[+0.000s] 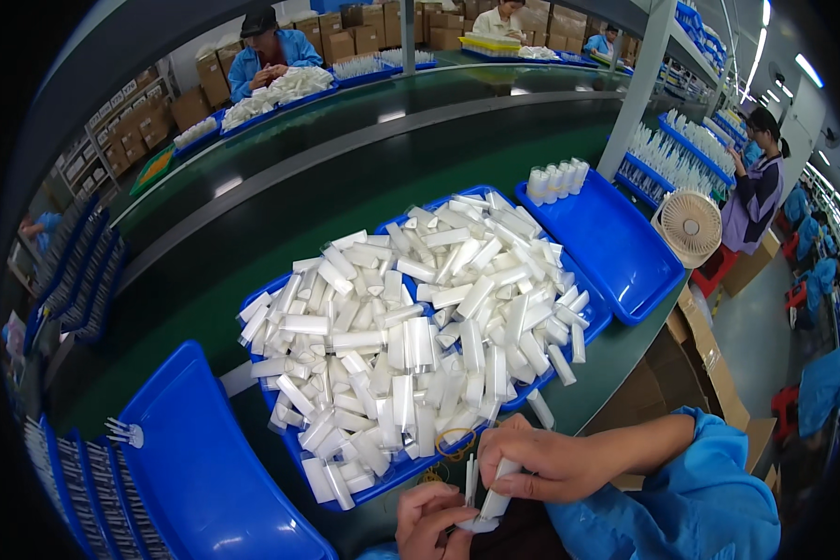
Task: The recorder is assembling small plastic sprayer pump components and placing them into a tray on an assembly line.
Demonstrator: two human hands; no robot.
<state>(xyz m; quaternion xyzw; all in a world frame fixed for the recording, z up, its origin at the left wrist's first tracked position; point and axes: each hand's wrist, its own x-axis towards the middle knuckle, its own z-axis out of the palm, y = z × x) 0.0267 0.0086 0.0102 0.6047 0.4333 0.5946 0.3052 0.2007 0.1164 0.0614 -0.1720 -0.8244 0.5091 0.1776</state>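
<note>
My right hand [555, 462] grips a white tube-shaped piece [497, 493], pinched between thumb and fingers. My left hand [429, 518] pinches a small white part with thin upright prongs [473, 483] below it. The two pieces meet just in front of me, and the fingers partly hide where they touch. Beyond my hands, a big heap of white pieces in clear sleeves [411, 345] covers blue trays [383, 485]. A few yellowish rubber bands [453, 446] lie at the heap's near edge, close to my fingers.
On the left, a blue tray [205, 467] bears one white pronged part [126, 432]. A blue tray [616, 252] at right holds several upright white pieces [558, 181]. Behind runs a green conveyor [327, 168]. A fan [689, 227] and cardboard box [663, 373] sit at right; co-workers [275, 56] work across.
</note>
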